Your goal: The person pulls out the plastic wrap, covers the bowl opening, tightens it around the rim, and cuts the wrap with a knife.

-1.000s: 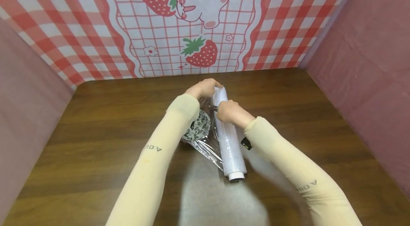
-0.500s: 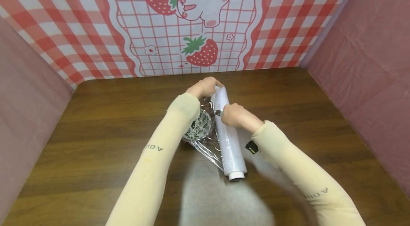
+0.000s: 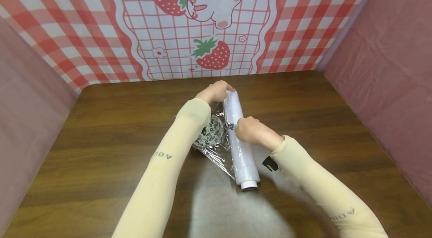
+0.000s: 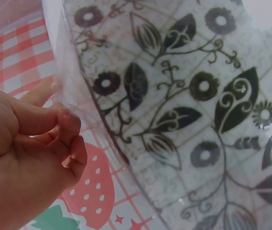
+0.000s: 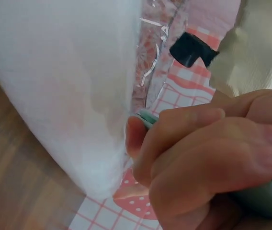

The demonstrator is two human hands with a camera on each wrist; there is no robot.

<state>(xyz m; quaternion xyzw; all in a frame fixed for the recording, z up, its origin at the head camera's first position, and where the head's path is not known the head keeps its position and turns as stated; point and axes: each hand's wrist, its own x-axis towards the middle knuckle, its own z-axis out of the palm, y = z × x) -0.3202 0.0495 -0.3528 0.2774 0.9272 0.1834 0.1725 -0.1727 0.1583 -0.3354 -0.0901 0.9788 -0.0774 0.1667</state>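
A thick white roll of cling film (image 3: 248,163) lies lengthwise on the table. Clear film (image 3: 219,155) runs from it leftward over a bowl (image 3: 212,133) with a dark leaf-and-flower pattern, partly hidden by the left sleeve. Near the roll's far end, my left hand (image 3: 216,92) pinches the film between thumb and finger; in the left wrist view the film (image 4: 76,86) bunches at the fingertips. My right hand (image 3: 251,130) grips a green-handled cutting tool (image 5: 260,196) over the roll's middle. Its short metallic blade (image 3: 230,126) points left at the film; the fingers hide the tool's exact kind.
The brown wooden table (image 3: 111,136) backs onto a red-checked cloth (image 3: 303,24) with strawberries. Pink cloth walls (image 3: 381,92) stand on both sides. A black device (image 3: 270,163) sits at my right wrist.
My right hand has slid toward the near side along the roll, and slightly right, with the cutting tool. The left hand, roll and bowl stay nearly in place.
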